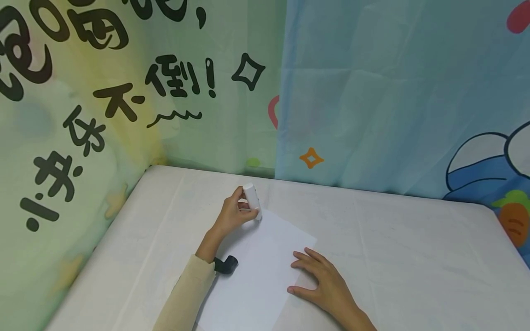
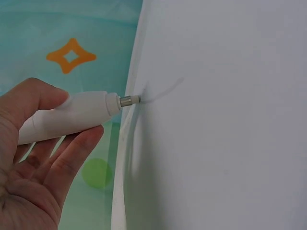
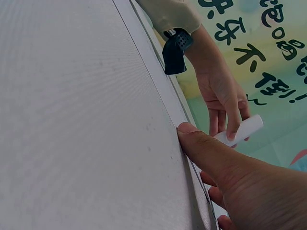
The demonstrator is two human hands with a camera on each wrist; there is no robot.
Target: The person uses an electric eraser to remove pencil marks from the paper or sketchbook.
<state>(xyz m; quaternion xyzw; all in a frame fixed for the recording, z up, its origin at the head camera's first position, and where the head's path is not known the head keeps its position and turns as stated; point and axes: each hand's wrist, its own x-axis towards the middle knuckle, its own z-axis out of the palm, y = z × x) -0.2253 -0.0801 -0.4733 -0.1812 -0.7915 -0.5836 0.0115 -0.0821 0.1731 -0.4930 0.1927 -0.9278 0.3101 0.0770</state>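
My left hand (image 1: 232,214) grips a white electric eraser (image 1: 251,200) between thumb and fingers, over the far end of a white sheet of paper (image 1: 252,271). In the left wrist view, the eraser's metal collar and small pale tip (image 2: 135,99) point at the paper; contact is hard to tell. A faint grey curved streak (image 2: 168,90) runs from the tip; whether it is a mark or a shadow is unclear. My right hand (image 1: 327,287) lies at the paper's right edge, fingers spread and holding nothing. Its thumb (image 3: 192,136) shows near that edge in the right wrist view.
A white-covered table (image 1: 393,262) lies under the paper. A black wrist camera (image 1: 227,265) sits on the left wrist beside a beige sleeve (image 1: 184,294). Printed curtains, one green (image 1: 223,142) and one blue (image 1: 372,115), hang behind the table.
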